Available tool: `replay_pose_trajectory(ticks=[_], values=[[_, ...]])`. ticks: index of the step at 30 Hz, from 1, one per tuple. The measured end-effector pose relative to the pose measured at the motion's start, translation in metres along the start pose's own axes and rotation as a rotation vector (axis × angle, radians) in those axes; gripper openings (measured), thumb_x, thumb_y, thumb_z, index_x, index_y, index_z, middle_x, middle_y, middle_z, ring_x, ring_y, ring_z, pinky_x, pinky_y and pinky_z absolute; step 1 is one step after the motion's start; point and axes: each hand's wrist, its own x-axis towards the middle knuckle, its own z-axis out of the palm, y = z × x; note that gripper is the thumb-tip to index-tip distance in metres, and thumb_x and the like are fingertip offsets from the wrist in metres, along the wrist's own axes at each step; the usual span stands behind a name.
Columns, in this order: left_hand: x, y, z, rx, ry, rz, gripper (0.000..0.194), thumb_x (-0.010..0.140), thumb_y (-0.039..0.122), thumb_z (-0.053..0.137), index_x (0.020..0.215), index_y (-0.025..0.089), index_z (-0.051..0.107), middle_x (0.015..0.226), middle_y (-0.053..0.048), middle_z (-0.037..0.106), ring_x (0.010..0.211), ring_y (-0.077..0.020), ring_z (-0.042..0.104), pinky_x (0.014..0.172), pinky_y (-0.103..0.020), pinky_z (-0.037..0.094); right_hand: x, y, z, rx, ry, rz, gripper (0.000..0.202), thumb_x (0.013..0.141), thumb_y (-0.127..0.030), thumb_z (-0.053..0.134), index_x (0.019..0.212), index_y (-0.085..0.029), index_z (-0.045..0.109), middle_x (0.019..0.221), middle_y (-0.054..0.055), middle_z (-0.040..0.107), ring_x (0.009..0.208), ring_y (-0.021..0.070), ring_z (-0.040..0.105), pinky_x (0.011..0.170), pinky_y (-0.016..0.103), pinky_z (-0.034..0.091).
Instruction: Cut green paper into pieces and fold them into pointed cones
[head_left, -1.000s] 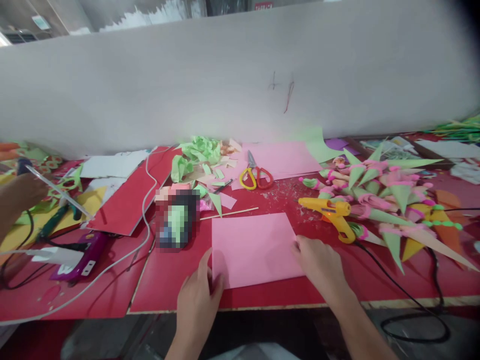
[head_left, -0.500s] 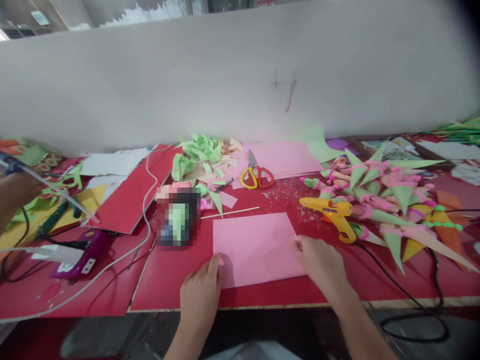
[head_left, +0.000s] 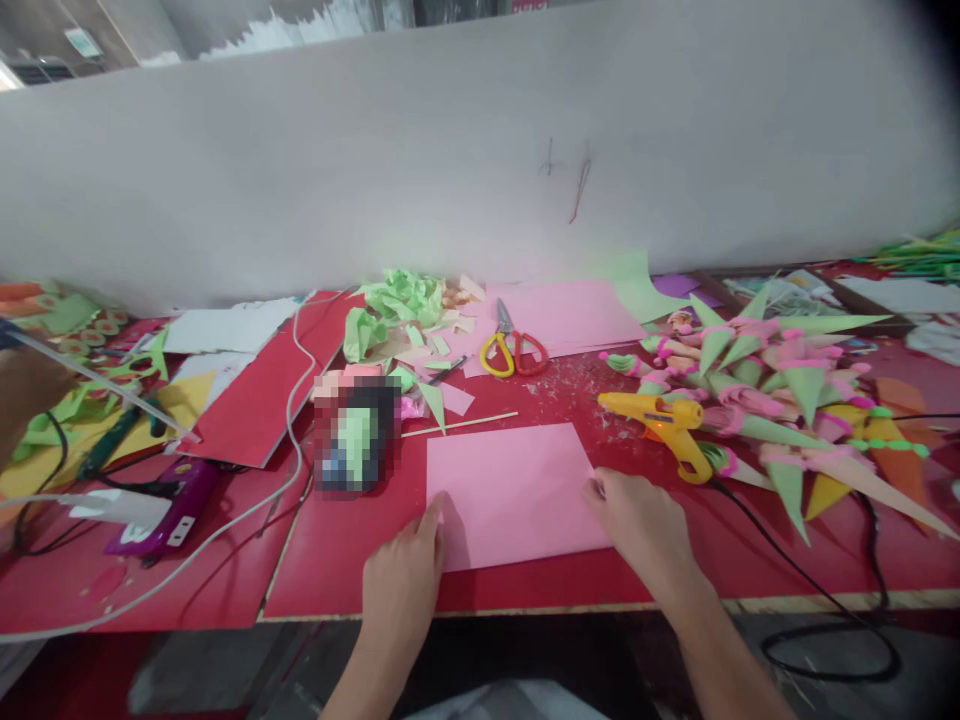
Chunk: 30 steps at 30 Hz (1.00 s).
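Observation:
A pink sheet of paper (head_left: 514,495) lies flat on the red table (head_left: 360,560) in front of me. My left hand (head_left: 405,560) pinches its left edge near the lower corner, thumb and fingers closed. At the right edge my right hand (head_left: 643,515) has its fingers curled closed around the paper's side. Just beyond the sheet is a thin wooden stick (head_left: 480,424), and behind that lie scissors (head_left: 512,345) with one yellow and one red handle. A yellow glue gun (head_left: 671,425) rests right of the sheet.
Paper cones (head_left: 802,390) in pink and green are heaped at the right. Green scraps (head_left: 401,300) and more pink sheets (head_left: 562,310) lie at the back. A purple power strip (head_left: 169,515), cables and another person's arm (head_left: 30,385) are at the left.
The other person's arm at the left has shifted slightly toward the table's front. The pink sheet's near edge sits slightly higher. My hands keep hold of the sheet.

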Motion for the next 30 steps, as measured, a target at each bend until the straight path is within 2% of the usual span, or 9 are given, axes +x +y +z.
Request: replay_pose_trajectory(ticks=[11, 16, 20, 22, 24, 27, 30], values=[[0.001, 0.000, 0.003, 0.076, 0.028, 0.065, 0.045, 0.084, 0.015, 0.040, 0.127, 0.027, 0.043, 0.065, -0.006, 0.064, 0.054, -0.0195, 0.061, 0.048, -0.026, 0.045, -0.001, -0.002, 0.001, -0.017, 0.016, 0.006, 0.029, 0.084, -0.027, 0.036, 0.086, -0.018, 0.063, 0.075, 0.011, 0.068, 0.072, 0.0257, 0.065, 0.052, 0.027, 0.038], [0.003, -0.005, 0.005, 0.107, 0.198, 0.182, 0.042, 0.083, 0.010, 0.039, 0.121, 0.023, 0.051, 0.091, -0.009, 0.062, 0.080, -0.0221, 0.059, 0.059, -0.030, 0.048, -0.001, -0.003, 0.001, -0.038, 0.033, -0.006, 0.029, 0.085, -0.028, 0.036, 0.085, -0.017, 0.063, 0.074, 0.012, 0.068, 0.071, 0.0262, 0.065, 0.053, 0.028, 0.040], [0.007, 0.001, 0.008, 0.082, 0.287, 0.279, 0.038, 0.083, 0.008, 0.038, 0.117, 0.016, 0.053, 0.118, -0.011, 0.054, 0.102, -0.0242, 0.052, 0.077, -0.037, 0.047, -0.002, -0.004, 0.001, -0.050, 0.049, -0.018, 0.029, 0.085, -0.027, 0.036, 0.085, -0.016, 0.063, 0.072, 0.013, 0.067, 0.070, 0.0269, 0.065, 0.053, 0.029, 0.042], [0.009, 0.012, 0.012, 0.018, 0.289, 0.354, 0.038, 0.084, 0.012, 0.039, 0.120, 0.013, 0.049, 0.125, -0.011, 0.051, 0.111, -0.0234, 0.048, 0.086, -0.037, 0.044, -0.003, -0.004, 0.002, -0.057, 0.054, -0.015, 0.029, 0.085, -0.027, 0.036, 0.085, -0.015, 0.063, 0.073, 0.013, 0.068, 0.070, 0.0271, 0.066, 0.054, 0.029, 0.043], [0.010, 0.026, 0.016, -0.067, 0.269, 0.455, 0.042, 0.086, 0.022, 0.041, 0.126, 0.010, 0.042, 0.128, -0.011, 0.048, 0.117, -0.0220, 0.043, 0.093, -0.036, 0.039, -0.003, -0.005, 0.002, -0.062, 0.055, -0.015, 0.029, 0.085, -0.027, 0.036, 0.085, -0.015, 0.063, 0.073, 0.013, 0.068, 0.071, 0.0271, 0.066, 0.054, 0.030, 0.043], [0.014, 0.043, 0.018, -0.173, 0.241, 0.583, 0.052, 0.088, 0.039, 0.035, 0.132, 0.012, 0.033, 0.138, -0.008, 0.037, 0.127, -0.0209, 0.030, 0.103, -0.036, 0.029, -0.003, -0.005, 0.001, -0.070, 0.057, -0.025, 0.031, 0.086, -0.026, 0.034, 0.084, -0.014, 0.063, 0.074, 0.013, 0.068, 0.071, 0.0264, 0.066, 0.055, 0.030, 0.044], [0.018, 0.046, 0.017, -0.230, 0.204, 0.647, 0.059, 0.087, 0.050, 0.028, 0.135, 0.016, 0.027, 0.143, -0.005, 0.028, 0.131, -0.0208, 0.022, 0.105, -0.037, 0.024, -0.004, -0.005, 0.001, -0.072, 0.057, -0.029, 0.030, 0.086, -0.025, 0.034, 0.085, -0.015, 0.063, 0.074, 0.013, 0.068, 0.071, 0.0263, 0.066, 0.055, 0.029, 0.044]])
